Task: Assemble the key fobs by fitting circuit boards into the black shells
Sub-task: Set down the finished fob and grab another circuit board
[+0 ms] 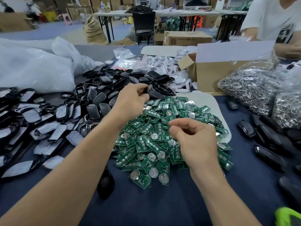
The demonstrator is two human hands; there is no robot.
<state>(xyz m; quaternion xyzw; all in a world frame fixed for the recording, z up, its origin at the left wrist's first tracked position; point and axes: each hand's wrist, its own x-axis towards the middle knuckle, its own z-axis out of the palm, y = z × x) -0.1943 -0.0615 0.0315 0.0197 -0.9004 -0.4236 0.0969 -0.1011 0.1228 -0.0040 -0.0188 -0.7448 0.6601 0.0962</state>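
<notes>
Dark blue cloth covers the desk (162, 206) in a storeroom stacked with cartons and folding tables. At its middle lies a heap of green circuit boards (156, 137), many carrying round silver coin cells, partly spread over a pale mat (205, 98). Behind and to the left of that heap sits a pile of black shells (104, 88), and further left more shells wrapped in grey film (29, 115). The left hand (130, 98) reaches to the far edge of the board heap, its fingers (141, 88) curled round one black shell (150, 89) at the near rim of the shell pile. The right hand (195, 139) hovers over the boards with its back to the camera, fingers loosely curled, thumb and forefinger apart, nothing visible between them. Clear bags of metal rings (249, 90) lie at the right beside an open cardboard box (211, 74), with more black casings (268, 136) near them. White plastic bags (32, 67) fill the left rear, and a person in a white shirt (273, 18) sits at the far right.
</notes>
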